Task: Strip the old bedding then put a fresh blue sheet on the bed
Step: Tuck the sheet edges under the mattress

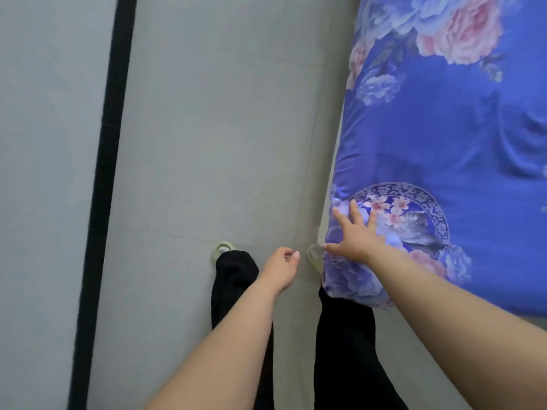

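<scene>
Blue floral sheet already covers the bed, running along its floor-side edge and wrapped over the near corner, so stripping looks done & prob only smoothing/tucking is left. Right hand lies on that corner w/ fingers spread flat, grasping nothing; left hand hangs just beside the edge, fingers loosely curled, empty. No readable brand, label or writing.

Soft, even, bluish light; faint shadows; overall slight blur; wide-angle bending at edges.
</scene>
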The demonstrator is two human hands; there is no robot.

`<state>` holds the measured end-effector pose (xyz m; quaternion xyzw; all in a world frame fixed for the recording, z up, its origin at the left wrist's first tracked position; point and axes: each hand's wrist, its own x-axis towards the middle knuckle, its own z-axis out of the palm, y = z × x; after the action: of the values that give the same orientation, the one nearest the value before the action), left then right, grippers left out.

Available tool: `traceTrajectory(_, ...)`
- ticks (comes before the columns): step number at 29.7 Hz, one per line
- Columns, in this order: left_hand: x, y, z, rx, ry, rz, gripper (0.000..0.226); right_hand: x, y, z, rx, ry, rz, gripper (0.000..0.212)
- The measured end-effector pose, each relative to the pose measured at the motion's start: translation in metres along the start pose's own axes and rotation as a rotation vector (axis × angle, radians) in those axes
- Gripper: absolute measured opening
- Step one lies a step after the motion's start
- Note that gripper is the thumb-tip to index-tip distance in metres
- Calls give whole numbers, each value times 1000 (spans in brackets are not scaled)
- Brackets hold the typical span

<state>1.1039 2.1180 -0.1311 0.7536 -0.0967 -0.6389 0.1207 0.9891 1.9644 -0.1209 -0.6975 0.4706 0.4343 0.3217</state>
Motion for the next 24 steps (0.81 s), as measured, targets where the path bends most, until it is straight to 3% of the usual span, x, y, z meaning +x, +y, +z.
traceTrajectory(3, -11, -8, -71, 76, 9, 22, 37, -18, -37, -2, 140, 34, -57, 70)
traceTrajectory(6, -27, -3, -145, 56, 138, 45, 33, -44, -84, -16, 534, 132, -33, 52)
traceTrajectory(9, -45, 17, -203, 12, 248, 66, 29, -67, -130, -44, 659, 220, -67, 43)
traceTrajectory(13, -63, 53, -234, -2, 173, 116, 29, -91, -170, -88, 828, 246, -123, 34)
traceTrajectory(18, -86, 119, -257, -44, 133, 236, 12, -108, -179, -156, 938, 257, -153, 28)
traceTrajectory(24, -78, 260, -317, 9, 143, 257, 14, -92, -166, -284, 1209, 235, -127, 22)
